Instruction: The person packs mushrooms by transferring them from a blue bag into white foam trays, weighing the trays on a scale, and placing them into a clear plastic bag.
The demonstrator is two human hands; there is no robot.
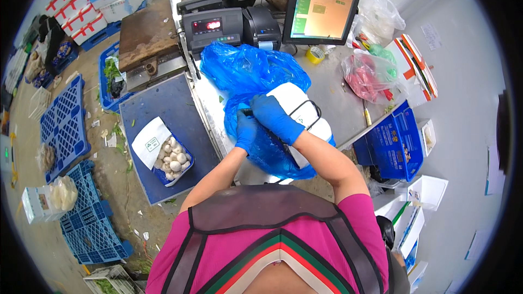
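Note:
My gloved left hand (246, 132) and gloved right hand (276, 118) are close together over the metal counter, fingers bent inward. A small dark edge shows between their fingertips; what it belongs to is hidden. Beneath and around both hands spreads a crumpled blue plastic bag (261, 155), and a second heap of blue plastic (245, 68) lies just beyond. White sheets or a white package (289, 95) with a dark cord looped over it (319, 110) are beside my right hand. Left of my hands, white mushrooms (174, 158) fill a blue-lined basket on a scale platform (158, 92), partly under a white sheet (151, 142).
Behind the plastic stand a weighing display (211, 28), a black label printer (262, 26) and a lit screen (321, 11). Yellow tape (315, 55) and a bag of red items (366, 76) lie right. A blue crate (392, 144) stands lower right; blue pallets (90, 212) line the left floor.

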